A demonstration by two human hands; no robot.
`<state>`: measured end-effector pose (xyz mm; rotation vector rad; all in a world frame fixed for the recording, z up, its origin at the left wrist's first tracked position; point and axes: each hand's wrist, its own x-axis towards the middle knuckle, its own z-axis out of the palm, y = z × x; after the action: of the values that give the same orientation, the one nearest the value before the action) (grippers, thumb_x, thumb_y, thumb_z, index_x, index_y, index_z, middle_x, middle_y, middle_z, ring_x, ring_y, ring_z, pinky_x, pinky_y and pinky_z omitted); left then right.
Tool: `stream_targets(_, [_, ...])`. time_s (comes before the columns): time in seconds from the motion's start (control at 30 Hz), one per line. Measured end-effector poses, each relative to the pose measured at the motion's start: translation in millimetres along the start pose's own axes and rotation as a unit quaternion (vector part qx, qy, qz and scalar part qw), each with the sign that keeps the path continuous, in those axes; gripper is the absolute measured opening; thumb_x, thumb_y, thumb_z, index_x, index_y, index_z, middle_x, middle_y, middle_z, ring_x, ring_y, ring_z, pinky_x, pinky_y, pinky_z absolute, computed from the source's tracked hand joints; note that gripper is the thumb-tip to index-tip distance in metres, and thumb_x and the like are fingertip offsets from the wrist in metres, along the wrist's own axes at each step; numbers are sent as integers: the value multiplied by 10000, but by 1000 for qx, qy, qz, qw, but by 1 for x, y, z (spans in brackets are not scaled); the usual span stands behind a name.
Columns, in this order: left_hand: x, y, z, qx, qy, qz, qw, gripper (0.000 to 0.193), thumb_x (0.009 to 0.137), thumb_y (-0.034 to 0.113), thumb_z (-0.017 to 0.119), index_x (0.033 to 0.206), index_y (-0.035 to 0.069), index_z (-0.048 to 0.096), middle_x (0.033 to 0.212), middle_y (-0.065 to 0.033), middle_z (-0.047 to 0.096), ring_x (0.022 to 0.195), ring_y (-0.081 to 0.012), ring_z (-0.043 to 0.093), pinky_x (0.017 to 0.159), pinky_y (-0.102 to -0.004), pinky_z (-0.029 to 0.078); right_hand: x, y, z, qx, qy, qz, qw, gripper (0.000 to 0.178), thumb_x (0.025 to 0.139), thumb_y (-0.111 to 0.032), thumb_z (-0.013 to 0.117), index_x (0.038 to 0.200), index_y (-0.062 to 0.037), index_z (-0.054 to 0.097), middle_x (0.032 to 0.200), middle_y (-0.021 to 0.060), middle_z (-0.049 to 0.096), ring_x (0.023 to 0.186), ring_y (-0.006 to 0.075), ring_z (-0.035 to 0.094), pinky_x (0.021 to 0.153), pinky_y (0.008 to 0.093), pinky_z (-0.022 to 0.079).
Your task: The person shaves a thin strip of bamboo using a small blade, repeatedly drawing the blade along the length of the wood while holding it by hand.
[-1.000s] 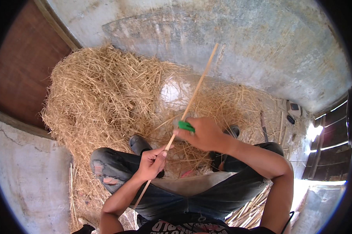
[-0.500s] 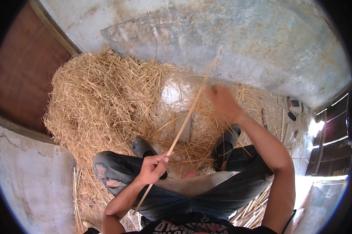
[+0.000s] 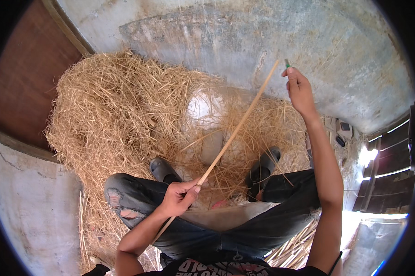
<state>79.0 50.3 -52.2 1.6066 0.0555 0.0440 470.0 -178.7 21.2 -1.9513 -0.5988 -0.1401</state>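
A long, thin pale wooden stick (image 3: 239,125) slants up and to the right across my lap. My left hand (image 3: 181,195) is closed around its lower part, thumb pressed on top, and the tail end runs down past my thigh. Up near the wall, my right hand (image 3: 299,89) pinches a small dark green piece (image 3: 287,63) between thumb and fingers. Most of that piece is covered by the fingers, so its kind cannot be made out. It sits just right of the stick's far tip, apart from it.
A big heap of straw-like shavings (image 3: 111,106) covers the floor at left, against the grey wall (image 3: 193,37). A pale block (image 3: 212,148) lies between my dark clogs (image 3: 266,163). Cut sticks (image 3: 292,246) lie under my right thigh. Small dark devices (image 3: 343,131) stand at right.
My right hand has moved up and to the right, off the stick, with the green piece in it. My left hand keeps its hold on the stick.
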Motion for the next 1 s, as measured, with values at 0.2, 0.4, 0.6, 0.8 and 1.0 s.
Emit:
stream_targets(0.2, [-1, -3, -1, 19, 14, -2, 1000, 338, 1045, 134, 509, 1340, -11, 590, 572, 80, 412, 487, 2, 342, 449, -210, 269, -13, -27, -4, -60, -118, 83, 988, 508, 1054, -466, 433, 876, -30, 622, 636, 30, 475, 573, 112, 464, 563, 299, 385])
stream_targets(0.4, [1, -3, -2, 14, 20, -1, 1000, 324, 1036, 109, 516, 1325, -5, 609, 587, 82, 416, 502, 1, 335, 457, -213, 260, -60, -18, 45, -161, -152, -69, 973, 500, 1054, -425, 448, 999, 3, 702, 621, 119, 589, 568, 191, 512, 582, 393, 444])
stream_targets(0.6, [-4, -1, -6, 23, 19, -21, 999, 332, 1028, 102, 525, 1335, 1, 605, 595, 78, 436, 513, -3, 339, 464, -214, 265, -49, -39, 45, -123, -149, 29, 981, 530, 1055, -429, 426, 913, 19, 670, 696, 215, 613, 621, 330, 582, 627, 465, 461])
stream_targets(0.8, [6, 3, 0, 9, 32, -19, 999, 299, 999, 72, 575, 1274, -25, 638, 648, 83, 443, 576, -16, 350, 504, -221, 309, -48, -17, 42, -138, -192, -33, 971, 492, 1057, -444, 418, 1142, -58, 711, 652, 176, 592, 571, 264, 575, 621, 428, 487])
stream_targets(1.0, [4, -1, -6, -31, 66, -52, 996, 297, 1013, 87, 557, 1272, -30, 640, 643, 81, 439, 568, -8, 328, 500, -212, 280, -115, -77, 81, -77, -358, -84, 927, 497, 1065, -407, 390, 1001, -20, 695, 762, 232, 635, 690, 398, 630, 660, 474, 499])
